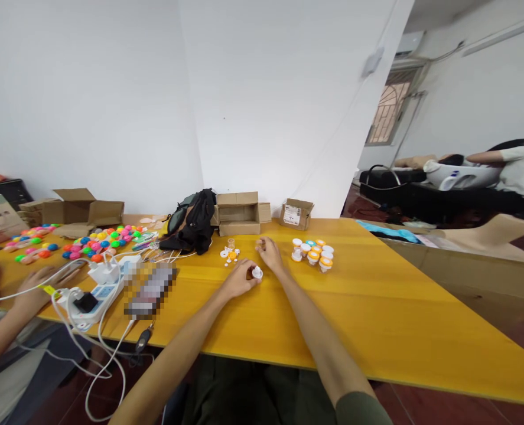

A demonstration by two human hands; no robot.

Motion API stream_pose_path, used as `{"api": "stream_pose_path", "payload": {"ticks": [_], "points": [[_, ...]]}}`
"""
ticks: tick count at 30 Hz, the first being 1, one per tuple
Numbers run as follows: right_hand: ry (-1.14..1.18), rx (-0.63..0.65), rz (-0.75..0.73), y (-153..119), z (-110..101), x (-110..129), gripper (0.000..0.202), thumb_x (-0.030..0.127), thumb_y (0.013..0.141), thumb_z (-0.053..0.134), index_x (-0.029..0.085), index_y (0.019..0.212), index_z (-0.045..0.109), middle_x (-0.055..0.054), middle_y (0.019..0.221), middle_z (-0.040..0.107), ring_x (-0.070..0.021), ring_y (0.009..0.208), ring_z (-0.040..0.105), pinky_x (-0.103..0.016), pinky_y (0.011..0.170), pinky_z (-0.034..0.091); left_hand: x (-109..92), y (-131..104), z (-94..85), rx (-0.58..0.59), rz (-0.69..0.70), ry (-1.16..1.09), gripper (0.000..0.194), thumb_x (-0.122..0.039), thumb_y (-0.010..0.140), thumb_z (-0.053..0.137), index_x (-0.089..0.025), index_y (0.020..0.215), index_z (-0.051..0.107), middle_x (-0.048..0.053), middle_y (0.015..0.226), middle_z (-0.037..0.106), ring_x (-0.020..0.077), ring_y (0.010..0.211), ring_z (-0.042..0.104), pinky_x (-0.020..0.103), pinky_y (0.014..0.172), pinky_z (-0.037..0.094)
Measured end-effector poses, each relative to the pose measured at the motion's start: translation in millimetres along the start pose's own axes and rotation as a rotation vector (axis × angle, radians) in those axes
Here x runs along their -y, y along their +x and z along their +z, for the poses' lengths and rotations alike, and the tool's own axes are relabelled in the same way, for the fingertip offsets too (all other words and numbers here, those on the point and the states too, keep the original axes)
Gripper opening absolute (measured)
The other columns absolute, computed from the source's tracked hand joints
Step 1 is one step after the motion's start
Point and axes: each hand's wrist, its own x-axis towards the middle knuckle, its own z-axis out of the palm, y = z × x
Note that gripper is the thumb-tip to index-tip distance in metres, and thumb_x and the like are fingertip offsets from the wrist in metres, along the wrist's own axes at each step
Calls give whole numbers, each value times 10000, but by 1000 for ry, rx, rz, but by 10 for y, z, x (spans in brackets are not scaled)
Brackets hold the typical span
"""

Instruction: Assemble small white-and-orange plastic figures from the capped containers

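Head view: your left hand [243, 279] was partly closed, its fingertips holding a small white cup-shaped piece [257, 273] left of the lidded jars [313, 258]. Your right hand [269, 254] was raised just left of the jars, fingers curled; whether it gripped anything could not be determined. Small yellow and white parts [232, 255] lay farther left of the jars. An open carton [239, 228] stood behind and left of them.

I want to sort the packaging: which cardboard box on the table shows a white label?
The small rightmost box there: its front carries the white label, while the larger boxes to its left show none.
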Motion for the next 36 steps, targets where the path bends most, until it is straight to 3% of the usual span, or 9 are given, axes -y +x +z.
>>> {"api": "stream_pose_path", "payload": {"ticks": [11,18,22,25,29,33,36], "points": [[23,14,53,-16,18,10,259,120,707,641,239,934,598,-77,994,666,-232,860,667,-426,883,536,-45,1,-17,12,-9,-11,139,-184,699,722,-206,775,608,7,823,594,197,848,544,327,866,452],[124,-24,44,-330,-188,31,163,183,751,631,243,901,610,-72,987,695,-239,918,673,-419,898,536,-50,12,-5,3,-33,-47,133,-195,695,711,-201,777,607,6,816,607,196,828,557,322,836,460],[251,132,-1,-583,-373,95,78,267,828,583,241,851,653,-57,915,732,-238,887,682,-396,861,547,-31,16,6,-9,-50,-113,138,-219,709,706,-199,824,631,8,840,636,191,821,579,316,821,474],[355,260,-37,-735,-472,187,225,416,883,557,229,842,675,-37,863,744,-230,858,683,-381,830,552,-28,14,3,3,-64,-223,201,-261,731,706,-198,913,653,14,891,672,184,823,606,305,799,492],[558,402,90,-824,-507,305,385,579,805,647,215,929,657,-28,791,735,-201,731,691,-325,665,560,-25,26,-17,-22,-70,-297,256,-262,726,724,-200,966,662,16,930,699,177,838,629,289,782,500],[731,418,202,-827,-499,371,468,565,678,788,230,963,626,-24,770,735,-199,725,706,-315,647,576,-8,49,-32,-77,-52,-270,253,-241,715,750,-202,954,678,21,960,711,183,892,639,285,801,496],[780,386,229,-815,-508,385,445,529,661,820,235,944,642,-29,786,742,-192,733,708,-318,670,589,6,61,-32,-77,-36,-287,240,-263,734,757,-198,953,682,26,968,718,184,906,646,283,804,495]]}}
